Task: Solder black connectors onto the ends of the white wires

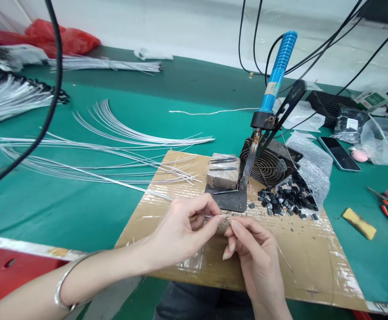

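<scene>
The thin wire (208, 216) is showing as a slender, greyish-white line, its end lying between the two hands above the near middle of the cardboard (309, 266). Its surface is looking smooth, and its end is too small to make out clearly. The left hand (189, 226) is pinching it between thumb and fingertips, the grip closed narrow. The right hand (255, 242) is closing thumb and forefinger at the wire's end, its other fingers curling beneath; whatever else it may be pinching is too small to tell. Just beyond the hands, a blue-handled soldering iron (278, 71) is leaning in its stand, beside a pale block (222, 175). Small black pieces (287, 198) are lying heaped to the right, and long white wires (114, 141) are fanning out across the green table (90, 218) to the left.
</scene>
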